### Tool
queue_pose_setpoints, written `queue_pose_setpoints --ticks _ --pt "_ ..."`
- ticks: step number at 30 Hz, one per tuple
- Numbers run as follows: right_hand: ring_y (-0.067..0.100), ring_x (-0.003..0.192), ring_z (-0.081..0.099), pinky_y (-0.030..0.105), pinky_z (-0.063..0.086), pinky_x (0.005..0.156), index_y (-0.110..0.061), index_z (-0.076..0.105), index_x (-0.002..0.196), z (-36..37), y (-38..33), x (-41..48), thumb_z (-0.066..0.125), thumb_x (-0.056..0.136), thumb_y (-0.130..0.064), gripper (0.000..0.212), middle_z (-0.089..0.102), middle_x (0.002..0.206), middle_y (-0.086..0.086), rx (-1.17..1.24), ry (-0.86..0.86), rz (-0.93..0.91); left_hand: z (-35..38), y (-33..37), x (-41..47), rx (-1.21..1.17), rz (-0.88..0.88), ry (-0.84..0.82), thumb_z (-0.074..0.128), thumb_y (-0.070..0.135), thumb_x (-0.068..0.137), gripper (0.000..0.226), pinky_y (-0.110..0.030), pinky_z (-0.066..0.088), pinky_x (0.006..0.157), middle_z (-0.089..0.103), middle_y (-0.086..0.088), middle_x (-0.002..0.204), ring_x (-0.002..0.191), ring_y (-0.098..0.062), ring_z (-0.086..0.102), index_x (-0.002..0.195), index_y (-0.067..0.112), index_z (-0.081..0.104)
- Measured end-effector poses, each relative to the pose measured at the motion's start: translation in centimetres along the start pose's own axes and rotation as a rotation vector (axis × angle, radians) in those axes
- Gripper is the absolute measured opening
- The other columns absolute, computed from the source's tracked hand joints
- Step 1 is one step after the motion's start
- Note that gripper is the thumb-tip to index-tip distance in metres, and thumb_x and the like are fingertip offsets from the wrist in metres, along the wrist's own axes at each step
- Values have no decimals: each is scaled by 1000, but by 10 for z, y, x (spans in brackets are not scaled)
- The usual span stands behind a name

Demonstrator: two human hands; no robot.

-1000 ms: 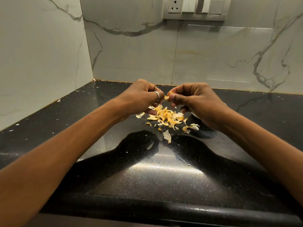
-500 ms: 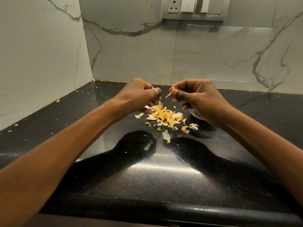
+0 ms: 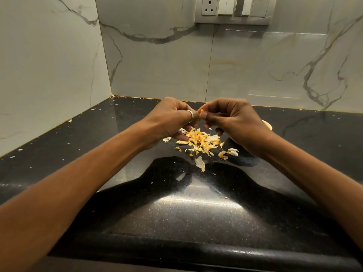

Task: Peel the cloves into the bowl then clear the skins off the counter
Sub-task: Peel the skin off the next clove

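- noted left hand (image 3: 170,119) raised over the back part of the counter (image 3: 176,216), fingers curled in, silver ring (image 3: 190,116) on one finger.
- noted right hand (image 3: 237,121) at the same height, just beside the left, fingers likewise curled.
- found a small yellowish garlic clove (image 3: 201,111) pinched between the tips of both hands, right thumb pressed on its near side; most of it hidden by the fingers.
- found loose garlic skins (image 3: 203,139) heaped on the counter directly below the hands, orange-yellow and white, with a few strays spread toward the front edge.
- recorded one longer pale skin (image 3: 200,164) lying apart from the heap, nearer the front edge.
- recorded a pale bowl (image 3: 268,125) on the counter behind the right wrist, only a sliver of rim visible; contents cannot be told.
- seen small white flecks (image 3: 69,120) scattered along the left edge of the counter, by the wall.
- seen marble-pattern wall tiles (image 3: 161,61) at the back and left of the counter, with a socket and switch panel (image 3: 232,10) high on the back wall.
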State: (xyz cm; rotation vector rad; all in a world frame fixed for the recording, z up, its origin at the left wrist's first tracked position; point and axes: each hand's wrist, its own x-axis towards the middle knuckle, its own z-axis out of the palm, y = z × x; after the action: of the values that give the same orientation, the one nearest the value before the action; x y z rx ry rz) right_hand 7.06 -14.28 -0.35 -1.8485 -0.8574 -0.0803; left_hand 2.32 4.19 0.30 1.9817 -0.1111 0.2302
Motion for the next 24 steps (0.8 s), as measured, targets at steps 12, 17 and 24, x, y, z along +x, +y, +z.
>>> queue_pose_setpoints --ticks 12,17,24 --pt "2 65 69 17 52 56 -11 71 101 5 3 1 67 94 -15 9 73 81 -1 -213 63 -143 1 -4 1 46 37 63 68 15 92 15 -27 58 57 69 -16 87 72 -16 64 88 1 72" --pt "11 71 72 23 56 59 -5 72 103 6 2 0 66 96 -13 13 74 84 5 -143 100 -115 0 0 0 -58 -8 48 63 9 94 13 -25 57 57 67 -13 83 65 -9 64 86 2 72" --pt "15 76 72 21 54 60 -3 69 104 5 -1 -1 60 97 -7 12 75 91 10 86 62 -14 -2 3 0 -113 -22 10 60 6 96 15 -24 57 55 66 -11 79 60 -7 64 84 3 69"
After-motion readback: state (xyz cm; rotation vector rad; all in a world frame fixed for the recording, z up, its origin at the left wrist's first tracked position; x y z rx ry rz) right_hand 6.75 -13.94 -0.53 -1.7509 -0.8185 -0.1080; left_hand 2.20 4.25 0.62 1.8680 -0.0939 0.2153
